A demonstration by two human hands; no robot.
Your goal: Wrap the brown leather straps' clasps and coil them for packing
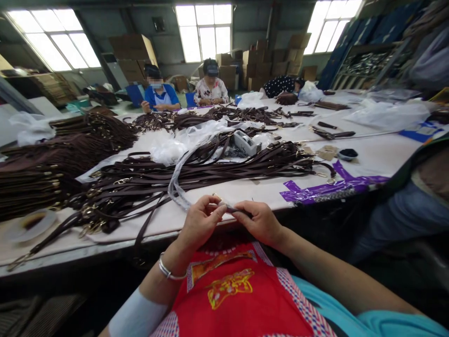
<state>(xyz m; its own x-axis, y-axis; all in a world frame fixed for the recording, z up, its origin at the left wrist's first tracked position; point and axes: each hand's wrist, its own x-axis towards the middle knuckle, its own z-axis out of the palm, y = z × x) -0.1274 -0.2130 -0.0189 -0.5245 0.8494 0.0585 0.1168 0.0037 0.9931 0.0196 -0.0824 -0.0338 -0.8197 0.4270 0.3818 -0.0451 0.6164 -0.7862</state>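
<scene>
A short dark strap end (231, 208) with a metal ring at its left end is stretched between my two hands, over the table's front edge. My left hand (202, 220) pinches the ring end between thumb and fingers. The strap's other end is in the closed fingers of my right hand (261, 222). A strip of clear plastic film (177, 185) comes down from the table close to my left hand. Just beyond my hands lies a long bundle of dark brown straps (210, 172) with gold-coloured clasps.
Stacked brown straps (31, 164) and a tape roll (31, 225) lie at the left. A grey tape dispenser (246, 142) stands mid-table. Purple tape (326, 187) marks the right front edge. Two people sit across the table; another person leans at the far right.
</scene>
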